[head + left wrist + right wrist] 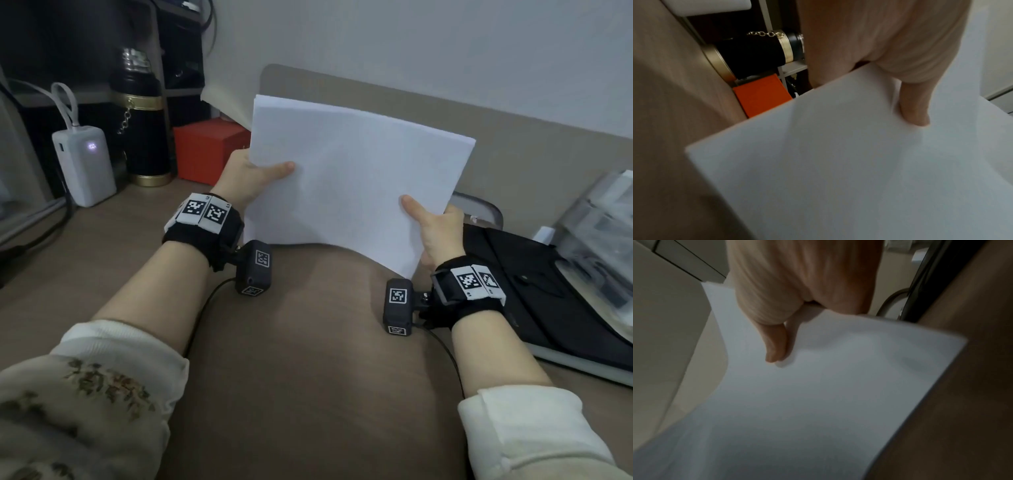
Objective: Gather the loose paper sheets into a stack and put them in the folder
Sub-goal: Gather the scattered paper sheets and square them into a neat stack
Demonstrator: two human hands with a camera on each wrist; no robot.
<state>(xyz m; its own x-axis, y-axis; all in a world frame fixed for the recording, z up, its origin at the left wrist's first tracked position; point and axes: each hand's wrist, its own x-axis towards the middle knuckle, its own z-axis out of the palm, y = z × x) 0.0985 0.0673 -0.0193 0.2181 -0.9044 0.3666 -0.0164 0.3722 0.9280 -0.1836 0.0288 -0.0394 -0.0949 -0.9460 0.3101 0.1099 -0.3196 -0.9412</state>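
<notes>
A brown desk (pixel 308 342) is running up to a pale wall, a black folder (pixel 534 274) lying at its right. Above it the paper stack (pixel 346 178) is being held upright, the left hand (pixel 246 178) and right hand (pixel 435 233) each pinching a side edge, thumbs in front.

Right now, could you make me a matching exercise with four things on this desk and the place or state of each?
Things:
1. paper stack
2. red box
3. white power bank
4. black folder

Places or states:
A. at the far left, with a cable
B. on the desk to the right
C. held in the air by both hands
D. beside the black and gold flask

Pairs: 1-C, 2-D, 3-A, 4-B
</notes>
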